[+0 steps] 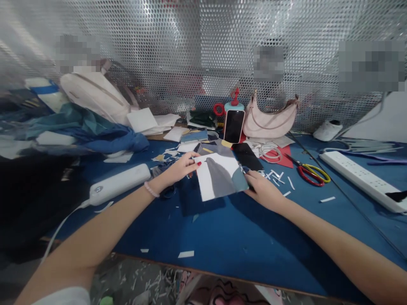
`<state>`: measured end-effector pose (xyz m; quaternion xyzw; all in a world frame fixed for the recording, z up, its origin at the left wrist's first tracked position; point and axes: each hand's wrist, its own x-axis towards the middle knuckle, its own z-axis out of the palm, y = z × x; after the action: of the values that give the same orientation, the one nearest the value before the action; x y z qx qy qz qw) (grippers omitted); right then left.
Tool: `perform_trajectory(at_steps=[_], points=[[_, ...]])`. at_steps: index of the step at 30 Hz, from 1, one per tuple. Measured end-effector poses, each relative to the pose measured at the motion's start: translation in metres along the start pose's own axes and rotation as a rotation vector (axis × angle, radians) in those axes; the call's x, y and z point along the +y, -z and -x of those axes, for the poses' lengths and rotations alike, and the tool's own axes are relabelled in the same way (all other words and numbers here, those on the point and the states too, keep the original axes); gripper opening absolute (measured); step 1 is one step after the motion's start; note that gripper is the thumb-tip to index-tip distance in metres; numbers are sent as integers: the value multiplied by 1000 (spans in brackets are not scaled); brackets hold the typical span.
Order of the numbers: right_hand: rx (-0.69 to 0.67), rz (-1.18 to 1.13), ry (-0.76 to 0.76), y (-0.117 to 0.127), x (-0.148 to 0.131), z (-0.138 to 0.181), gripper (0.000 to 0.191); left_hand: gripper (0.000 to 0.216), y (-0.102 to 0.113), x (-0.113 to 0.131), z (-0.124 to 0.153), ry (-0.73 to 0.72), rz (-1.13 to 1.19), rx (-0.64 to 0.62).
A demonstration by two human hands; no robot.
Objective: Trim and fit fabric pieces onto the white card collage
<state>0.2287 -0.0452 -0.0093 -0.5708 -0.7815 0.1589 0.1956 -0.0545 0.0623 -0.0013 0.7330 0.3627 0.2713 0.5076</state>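
Observation:
A white card with grey and blue-grey cut shapes (219, 176) is lifted a little above the blue table (241, 237). My left hand (181, 167) pinches its upper left corner, red nails showing, a pink bead bracelet on the wrist. My right hand (262, 188) grips the card's lower right edge with fingers curled under it. A dark blue square lies flat under the card. A black strip (248, 156) lies just behind the card.
Scissors with red and yellow handles (310, 173) lie to the right, a white power strip (362, 180) beyond them. A phone (234, 125) stands upright at the back beside a pink bag (270, 118). A white device (119, 184) lies left. Paper scraps are scattered about.

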Motion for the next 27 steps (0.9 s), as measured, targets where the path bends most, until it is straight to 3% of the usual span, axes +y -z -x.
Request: perform_trajectory(at_steps=[8,14,20,27], points=[[-28,243,-56,-4,5,0,21,52,-7,10,14,-8,-150,-179],[-49,296,-140,3,1,0,10,67,-24,7,26,-26,-340,-188],[-46,232,-225,10,-5,-2,13,73,-27,12,33,-66,-466,-296],[-91,1,-265,13,-12,-1,11,79,-23,12,39,-267,-638,-519]])
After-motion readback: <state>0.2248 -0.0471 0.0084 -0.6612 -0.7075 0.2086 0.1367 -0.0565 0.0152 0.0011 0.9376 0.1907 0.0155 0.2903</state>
